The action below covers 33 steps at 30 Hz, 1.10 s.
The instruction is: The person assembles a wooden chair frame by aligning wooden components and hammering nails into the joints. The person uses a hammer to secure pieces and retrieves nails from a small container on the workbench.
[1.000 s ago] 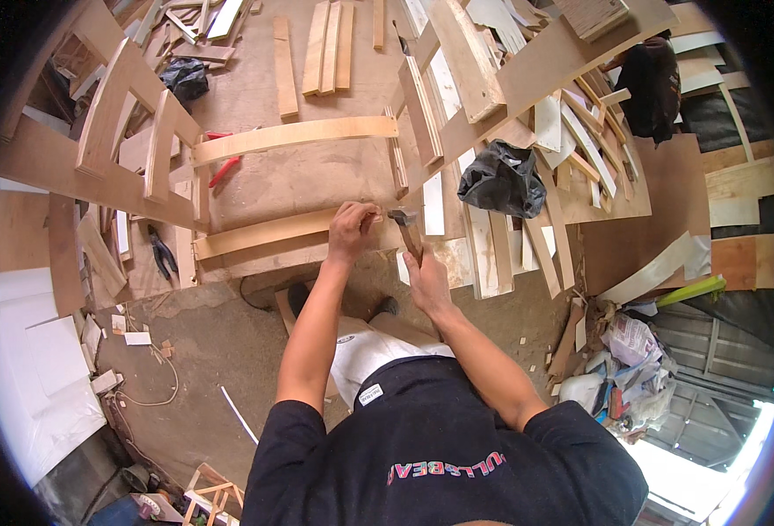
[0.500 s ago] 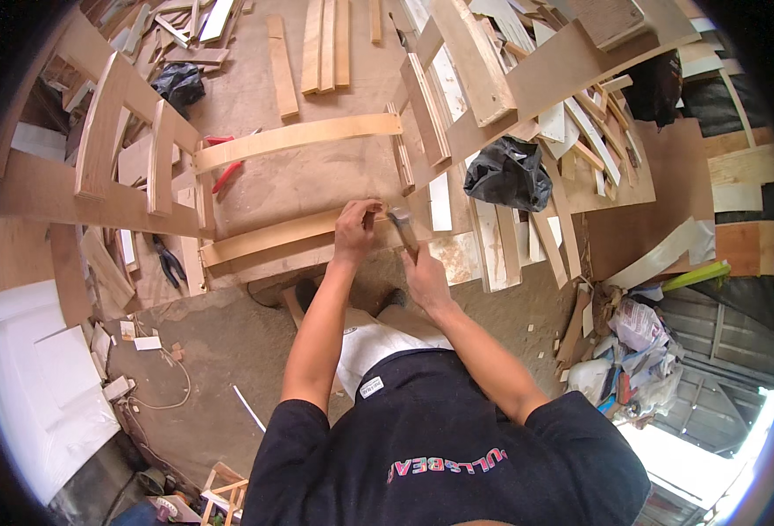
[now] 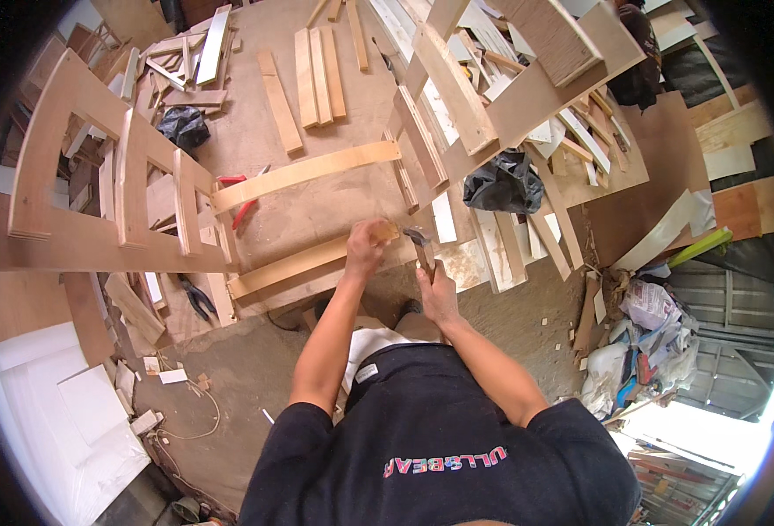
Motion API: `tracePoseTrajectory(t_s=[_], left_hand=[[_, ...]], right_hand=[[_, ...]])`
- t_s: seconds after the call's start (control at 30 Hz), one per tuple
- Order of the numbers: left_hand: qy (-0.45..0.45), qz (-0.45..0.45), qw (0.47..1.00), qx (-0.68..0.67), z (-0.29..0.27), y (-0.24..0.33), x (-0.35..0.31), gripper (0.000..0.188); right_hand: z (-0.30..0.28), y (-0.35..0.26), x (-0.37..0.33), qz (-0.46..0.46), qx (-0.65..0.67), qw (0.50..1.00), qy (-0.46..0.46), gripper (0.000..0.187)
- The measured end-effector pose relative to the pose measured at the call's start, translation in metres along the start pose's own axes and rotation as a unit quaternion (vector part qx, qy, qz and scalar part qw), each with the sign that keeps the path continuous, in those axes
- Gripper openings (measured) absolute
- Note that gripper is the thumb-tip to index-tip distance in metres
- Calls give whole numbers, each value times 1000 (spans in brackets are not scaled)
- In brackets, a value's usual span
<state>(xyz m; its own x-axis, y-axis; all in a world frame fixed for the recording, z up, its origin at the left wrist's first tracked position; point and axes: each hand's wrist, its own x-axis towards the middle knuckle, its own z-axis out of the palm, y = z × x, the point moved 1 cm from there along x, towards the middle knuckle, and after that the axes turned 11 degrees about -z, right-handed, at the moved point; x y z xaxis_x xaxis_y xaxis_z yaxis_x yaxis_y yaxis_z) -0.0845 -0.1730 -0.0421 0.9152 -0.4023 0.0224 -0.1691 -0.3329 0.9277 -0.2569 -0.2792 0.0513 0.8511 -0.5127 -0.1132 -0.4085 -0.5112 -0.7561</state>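
My left hand (image 3: 369,249) is closed over the right end of a curved wooden slat (image 3: 295,266), the nearer of two crosspieces in a wooden frame. Whether a nail is also in these fingers, I cannot make out. My right hand (image 3: 437,293) grips a hammer (image 3: 423,255) by its handle, its head up beside the slat's end and apart from it. The farther slat (image 3: 308,175) spans between a left side panel (image 3: 98,254) with curved uprights and a right side panel (image 3: 571,92).
Loose boards (image 3: 312,79) lie on the worktable. Red-handled pliers (image 3: 245,210) rest behind the near slat; dark pliers (image 3: 196,296) lie near the table's left front. Black plastic bags (image 3: 503,181) sit at both sides. Offcuts and a cord (image 3: 212,412) are on the floor.
My left hand has shifted from pinching above the slat's end to closing around it. The hammer has drawn slightly away to the right. The view has shifted, showing more of the left panel.
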Motion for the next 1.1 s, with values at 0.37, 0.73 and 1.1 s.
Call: tracePoseTrajectory(t_s=[0.37, 0.73, 1.1], left_hand=[[-50, 93, 956, 272, -75, 14, 5, 49], [-29, 165, 975, 147, -114, 98, 12, 56], [6, 162, 976, 146, -102, 141, 20, 57]], right_hand=[[3, -12, -26, 13, 7, 999, 39, 49], [27, -13, 4, 6, -192, 977, 91, 51], [55, 17, 74, -152, -156, 975, 53, 49]])
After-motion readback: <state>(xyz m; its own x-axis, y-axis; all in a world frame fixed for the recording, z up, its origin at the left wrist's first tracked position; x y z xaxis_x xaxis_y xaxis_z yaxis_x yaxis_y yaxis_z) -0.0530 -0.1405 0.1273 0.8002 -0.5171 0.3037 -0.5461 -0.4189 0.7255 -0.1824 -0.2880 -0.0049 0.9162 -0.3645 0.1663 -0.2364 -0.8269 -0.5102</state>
